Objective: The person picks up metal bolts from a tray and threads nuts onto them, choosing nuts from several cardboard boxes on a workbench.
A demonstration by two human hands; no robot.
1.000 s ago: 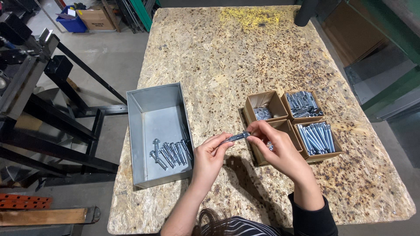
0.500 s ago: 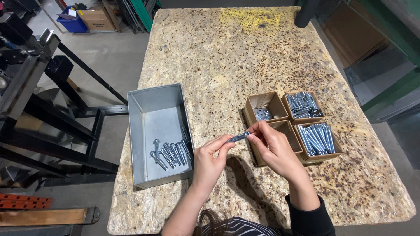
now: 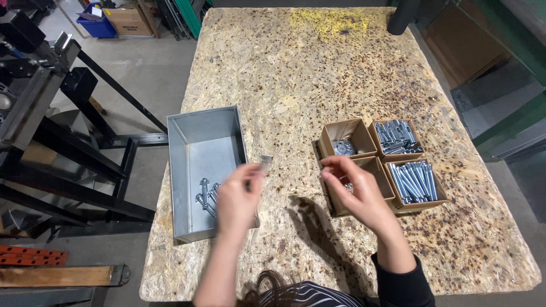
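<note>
Left hand (image 3: 238, 196) raised over the right wall of the grey metal bin (image 3: 206, 170), fingers pinched shut on a silver bolt (image 3: 265, 164), blurred, its end jutting up past the fingertips. Right hand (image 3: 357, 190) apart from it, above the front-left cardboard box (image 3: 380, 181), fingers loosely curled and partly open, apparently holding nothing. Already in the bin: a small cluster of finished bolts (image 3: 206, 198) on the floor near the left hand. Judged well short of done: bin mostly bare, supply boxes well stocked. Around: four small cardboard boxes in a square on the chipboard desk (image 3: 307, 68), namely washers (image 3: 343, 148) rear left, short sleeves (image 3: 398, 136) rear right, long bolts (image 3: 414, 182) front right. Metal rack (image 3: 45, 113) on the floor left of the desk. Nothing standing between hand and bin; only the bin's wall underneath.
</note>
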